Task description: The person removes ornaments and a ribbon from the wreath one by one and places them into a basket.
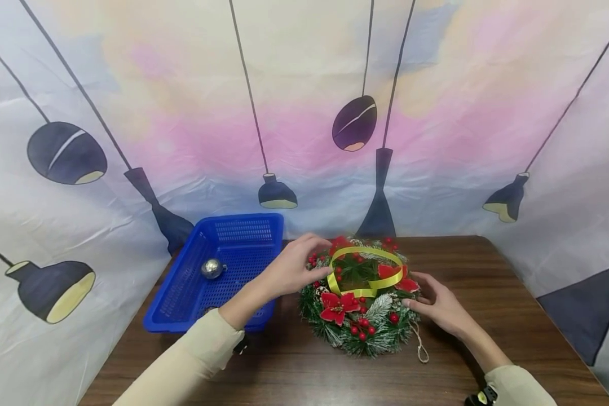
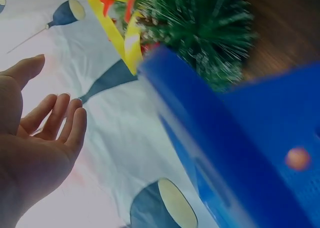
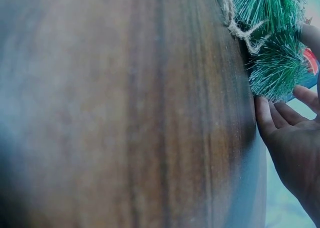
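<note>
A green wreath (image 1: 380, 313), trimmed with red flowers, berries and frosted tips, lies on the brown table. On top of it a yellow ribbon (image 1: 370, 250) stands in a loop. My left hand (image 1: 296, 265) is at the wreath's left side, thumb beside the ribbon. In the left wrist view, that hand (image 2: 47, 133) has loosely bent fingers with nothing visible between them. At the right edge of the wreath, my right hand (image 1: 441, 304) touches the greenery with thumb and fingers apart. The right wrist view shows its fingers (image 3: 280, 115) extended beside the green tips.
Left of the wreath stands a blue plastic basket (image 1: 182, 282). A silver ball ornament (image 1: 212, 269) lies inside it, and another small item is partly hidden by the left forearm. A twine loop (image 1: 423, 352) trails from the wreath onto the table (image 1: 467, 265). A printed cloth hangs behind.
</note>
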The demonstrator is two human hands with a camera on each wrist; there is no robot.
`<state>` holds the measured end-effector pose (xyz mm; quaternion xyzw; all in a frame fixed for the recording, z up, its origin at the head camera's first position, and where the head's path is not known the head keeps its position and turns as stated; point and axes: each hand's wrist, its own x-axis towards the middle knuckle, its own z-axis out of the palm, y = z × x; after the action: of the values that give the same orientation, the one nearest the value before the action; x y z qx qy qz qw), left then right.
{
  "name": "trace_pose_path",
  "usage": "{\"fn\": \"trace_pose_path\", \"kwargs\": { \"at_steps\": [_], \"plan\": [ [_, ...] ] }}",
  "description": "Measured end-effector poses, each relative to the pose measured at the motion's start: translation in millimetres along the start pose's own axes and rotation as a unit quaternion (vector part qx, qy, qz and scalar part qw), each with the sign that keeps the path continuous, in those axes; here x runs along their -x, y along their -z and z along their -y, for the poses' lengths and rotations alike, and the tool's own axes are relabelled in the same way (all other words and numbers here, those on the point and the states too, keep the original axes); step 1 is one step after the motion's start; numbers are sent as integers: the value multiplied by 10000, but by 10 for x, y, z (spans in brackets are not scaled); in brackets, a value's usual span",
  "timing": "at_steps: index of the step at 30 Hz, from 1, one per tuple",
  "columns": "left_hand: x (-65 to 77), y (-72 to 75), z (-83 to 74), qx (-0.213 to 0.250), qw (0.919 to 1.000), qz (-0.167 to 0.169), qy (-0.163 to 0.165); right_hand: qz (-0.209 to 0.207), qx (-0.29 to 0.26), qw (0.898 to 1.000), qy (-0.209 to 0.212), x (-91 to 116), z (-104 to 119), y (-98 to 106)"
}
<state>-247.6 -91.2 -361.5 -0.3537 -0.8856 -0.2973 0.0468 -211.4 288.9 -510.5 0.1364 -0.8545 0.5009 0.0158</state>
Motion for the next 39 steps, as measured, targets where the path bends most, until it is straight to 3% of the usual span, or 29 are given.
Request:
{"fn": "trace_pose_path", "kwargs": {
  "at_steps": [10, 15, 26, 34, 39],
  "plan": [
    [-277, -316, -147, 240, 9991, 354, -10, -74, 81, 9999, -1, -10, -18, -12],
    [-381, -480, -192, 146, 9982, 575, -44, -62, 120, 9999, -33, -7, -7, -6],
    [-575, -796, -187, 169, 9955, 933, 70, -42, 49, 10000, -31, -11, -7, 1],
    [-617, -982, -110, 228, 9887, 1433, 371, -69, 4, 9999, -72, -6, -9, -15],
    [-621, -1058, -82, 198, 9871, 1510, 483, -78, 2, 9999, -63, -3, 9, -22]
  ]
}}
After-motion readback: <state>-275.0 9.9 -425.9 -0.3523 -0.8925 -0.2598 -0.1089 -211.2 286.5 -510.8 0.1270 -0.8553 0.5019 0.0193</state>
